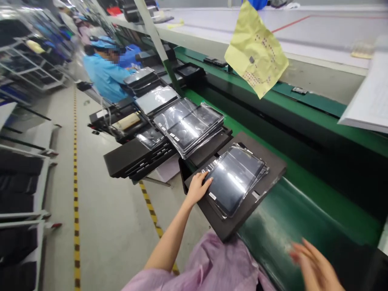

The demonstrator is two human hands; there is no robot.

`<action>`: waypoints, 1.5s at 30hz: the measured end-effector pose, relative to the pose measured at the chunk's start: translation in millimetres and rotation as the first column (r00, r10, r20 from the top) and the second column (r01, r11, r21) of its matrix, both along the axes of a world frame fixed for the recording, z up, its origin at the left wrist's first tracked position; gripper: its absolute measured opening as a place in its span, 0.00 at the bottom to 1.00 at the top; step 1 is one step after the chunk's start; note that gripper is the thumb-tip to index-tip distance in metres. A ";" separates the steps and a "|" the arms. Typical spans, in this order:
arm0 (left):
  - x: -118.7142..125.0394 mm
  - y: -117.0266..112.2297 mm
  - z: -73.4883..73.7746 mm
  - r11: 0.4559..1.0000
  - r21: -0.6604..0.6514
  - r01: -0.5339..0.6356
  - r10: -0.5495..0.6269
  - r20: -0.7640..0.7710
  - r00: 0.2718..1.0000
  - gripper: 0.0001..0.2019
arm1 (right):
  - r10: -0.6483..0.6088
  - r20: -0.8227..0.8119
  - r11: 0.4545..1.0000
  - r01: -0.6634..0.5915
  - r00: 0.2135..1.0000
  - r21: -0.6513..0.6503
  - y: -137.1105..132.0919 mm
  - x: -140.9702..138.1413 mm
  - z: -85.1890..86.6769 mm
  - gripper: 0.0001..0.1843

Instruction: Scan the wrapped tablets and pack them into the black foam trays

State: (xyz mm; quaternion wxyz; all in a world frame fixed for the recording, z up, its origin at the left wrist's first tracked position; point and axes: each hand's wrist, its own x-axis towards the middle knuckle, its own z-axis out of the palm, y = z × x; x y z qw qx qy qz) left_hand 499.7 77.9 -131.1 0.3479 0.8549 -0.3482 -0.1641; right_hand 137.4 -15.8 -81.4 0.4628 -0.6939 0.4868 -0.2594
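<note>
A stack of flat dark tablet screens in clear plastic lies on a black foam tray in front of me. My left hand is at the left edge of the top tablet screen, thumb over its face and fingers at the plastic film, closed on that edge; the fingertips' undersides are hidden. Low on the right, my right hand hovers over the green conveyor belt, slightly blurred. Its fingers are stretched out and apart, with nothing in them.
More wrapped screens are piled beyond the tray, beside stacked black trays. A yellow dotted sheet hangs from the white shelf. A co-worker in blue sits farther along the line. Racks stand across the aisle.
</note>
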 end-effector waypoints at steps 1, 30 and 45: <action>2.0 -0.5 1.1 1.000 0.007 0.024 -0.024 -0.009 1.000 0.23 | 0.006 0.012 0.997 -0.006 1.000 0.074 -0.5 25.2 -7.3 0.26; 63.0 42.2 -59.0 0.882 0.093 -0.462 0.377 -0.727 0.573 0.15 | -0.362 -0.021 0.892 0.353 0.932 0.284 31.3 117.2 -109.1 0.33; 23.2 43.2 -46.9 0.864 0.137 -0.484 0.422 -0.721 0.550 0.05 | -0.138 0.098 0.950 0.104 0.985 0.295 26.5 97.7 -129.5 0.37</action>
